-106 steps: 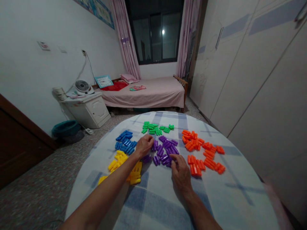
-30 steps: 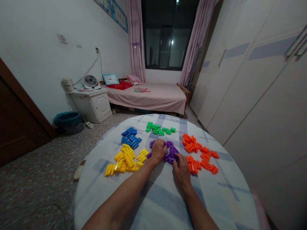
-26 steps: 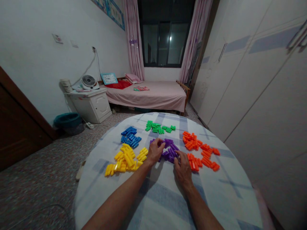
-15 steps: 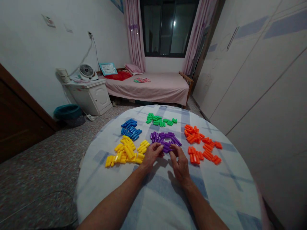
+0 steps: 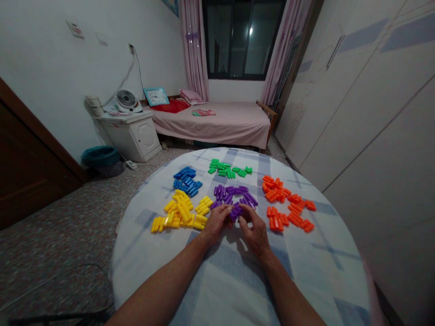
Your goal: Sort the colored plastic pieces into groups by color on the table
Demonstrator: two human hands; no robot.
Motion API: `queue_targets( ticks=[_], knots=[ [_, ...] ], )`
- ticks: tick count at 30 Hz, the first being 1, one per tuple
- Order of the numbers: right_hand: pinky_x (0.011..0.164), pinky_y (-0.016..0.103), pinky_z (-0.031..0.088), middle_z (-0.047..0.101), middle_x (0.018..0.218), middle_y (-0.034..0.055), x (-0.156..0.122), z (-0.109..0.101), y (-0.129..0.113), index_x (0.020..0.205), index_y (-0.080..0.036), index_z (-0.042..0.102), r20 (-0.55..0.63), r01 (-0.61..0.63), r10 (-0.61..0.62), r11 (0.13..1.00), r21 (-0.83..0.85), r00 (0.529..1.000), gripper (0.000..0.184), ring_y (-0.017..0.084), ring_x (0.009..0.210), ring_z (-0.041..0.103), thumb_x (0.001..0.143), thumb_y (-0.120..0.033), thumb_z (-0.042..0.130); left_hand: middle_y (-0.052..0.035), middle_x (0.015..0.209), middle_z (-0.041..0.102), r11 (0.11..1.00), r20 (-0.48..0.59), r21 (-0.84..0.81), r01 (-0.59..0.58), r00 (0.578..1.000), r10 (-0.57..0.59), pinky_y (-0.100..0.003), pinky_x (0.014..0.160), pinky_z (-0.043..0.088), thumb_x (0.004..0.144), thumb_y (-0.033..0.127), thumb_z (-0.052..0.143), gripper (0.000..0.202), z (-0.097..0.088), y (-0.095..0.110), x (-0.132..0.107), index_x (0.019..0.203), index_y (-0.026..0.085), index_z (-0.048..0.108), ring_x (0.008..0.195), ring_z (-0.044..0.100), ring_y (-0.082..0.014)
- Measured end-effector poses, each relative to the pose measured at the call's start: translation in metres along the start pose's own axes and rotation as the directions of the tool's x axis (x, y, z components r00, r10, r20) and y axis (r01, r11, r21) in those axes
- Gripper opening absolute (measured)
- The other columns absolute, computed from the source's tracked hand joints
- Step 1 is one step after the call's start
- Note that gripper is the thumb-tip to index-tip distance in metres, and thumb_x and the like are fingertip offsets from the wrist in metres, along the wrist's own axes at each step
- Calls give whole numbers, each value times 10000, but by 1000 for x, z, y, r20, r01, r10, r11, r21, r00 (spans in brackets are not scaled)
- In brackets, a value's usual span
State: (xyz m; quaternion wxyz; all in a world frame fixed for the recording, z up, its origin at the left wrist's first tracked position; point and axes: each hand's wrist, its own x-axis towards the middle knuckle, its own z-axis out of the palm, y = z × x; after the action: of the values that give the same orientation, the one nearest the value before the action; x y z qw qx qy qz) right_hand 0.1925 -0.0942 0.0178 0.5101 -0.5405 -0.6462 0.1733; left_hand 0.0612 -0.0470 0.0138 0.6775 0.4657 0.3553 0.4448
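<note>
Between the fingertips of my left hand and my right hand is a small purple plastic piece, gripped from both sides. Its exact shape is partly hidden by the fingers. Just beyond lies a group of purple pieces on the cloth. Yellow pieces are heaped left of my left hand, with blue pieces behind them. Orange pieces spread out to the right of my right hand. Green pieces lie at the far side.
The round table wears a white and blue checked cloth. Past it stand a pink-covered bed, a white cabinet with a fan, and a teal bin. Pale wardrobe doors line the right side.
The purple piece between my fingers now looks turned and sits slightly nearer to me. My fingers have shifted a little around it. The view has moved slightly.
</note>
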Motion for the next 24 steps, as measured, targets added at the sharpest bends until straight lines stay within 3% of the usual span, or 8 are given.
queue_targets(
  ticks=[6, 10, 12, 14, 16, 20, 22, 24],
  knots=[
    [667, 270, 478, 657, 827, 25, 3, -1, 5, 1010, -182, 578, -90, -109, 108, 994, -9, 990, 231, 144, 699, 603, 819, -283, 496, 12, 624, 589, 990, -187, 50, -133, 972, 140, -195, 488, 411, 792, 429, 526, 344, 3, 1, 1, 959, 134, 582, 484, 513, -79],
    [671, 290, 465, 648, 789, 31, 7, -7, 10, 937, -176, 588, -230, -227, 211, 973, -47, 950, 278, 173, 713, 606, 803, -410, 520, 21, 690, 573, 962, -361, 105, -251, 892, 272, -181, 506, 405, 796, 350, 513, 247, -2, 3, 4, 940, 154, 557, 508, 491, -59],
    [664, 292, 455, 637, 753, 26, 8, -10, 11, 894, -178, 592, -263, -272, 245, 959, -72, 933, 316, 176, 692, 596, 794, -468, 519, 35, 670, 542, 942, -377, 166, -290, 865, 332, -177, 497, 387, 813, 330, 487, 211, -3, 3, 3, 926, 163, 550, 505, 465, -57],
    [651, 286, 444, 630, 728, 19, 10, -13, 12, 861, -182, 591, -263, -293, 264, 953, -79, 928, 338, 173, 672, 589, 790, -502, 512, 40, 641, 523, 915, -300, 274, -297, 877, 375, -184, 503, 382, 833, 328, 461, 197, -3, 3, 0, 901, 170, 557, 516, 463, -69],
    [635, 277, 433, 626, 705, 12, 10, -14, 12, 843, -185, 590, -245, -301, 274, 950, -79, 930, 349, 169, 651, 584, 786, -520, 509, 34, 609, 520, 843, -155, 458, -283, 908, 388, -197, 525, 380, 846, 322, 445, 204, -1, 2, -4, 847, 176, 587, 536, 479, -84],
    [614, 267, 414, 621, 673, 1, 9, -11, 11, 831, -190, 590, -203, -301, 277, 948, -99, 939, 356, 166, 635, 587, 777, -535, 518, 11, 629, 589, 529, 124, 792, -304, 929, 348, -223, 573, 365, 844, 284, 454, 210, 4, -4, -12, 785, 197, 635, 585, 527, -106],
    [611, 268, 408, 618, 660, -2, 8, -10, 12, 811, -191, 589, -203, -307, 280, 944, -120, 938, 356, 167, 630, 586, 772, -539, 525, 0, 691, 633, 393, 194, 859, -328, 919, 342, -235, 599, 368, 843, 273, 461, 195, 5, -7, -13, 826, 209, 645, 624, 554, -119],
    [610, 271, 408, 617, 654, 0, 7, -9, 12, 784, -191, 587, -207, -318, 288, 939, -129, 935, 354, 168, 630, 584, 773, -540, 524, -16, 760, 656, 312, 236, 883, -350, 907, 349, -247, 636, 385, 848, 262, 459, 194, 6, -8, -13, 871, 210, 644, 688, 579, -136]
  ],
)
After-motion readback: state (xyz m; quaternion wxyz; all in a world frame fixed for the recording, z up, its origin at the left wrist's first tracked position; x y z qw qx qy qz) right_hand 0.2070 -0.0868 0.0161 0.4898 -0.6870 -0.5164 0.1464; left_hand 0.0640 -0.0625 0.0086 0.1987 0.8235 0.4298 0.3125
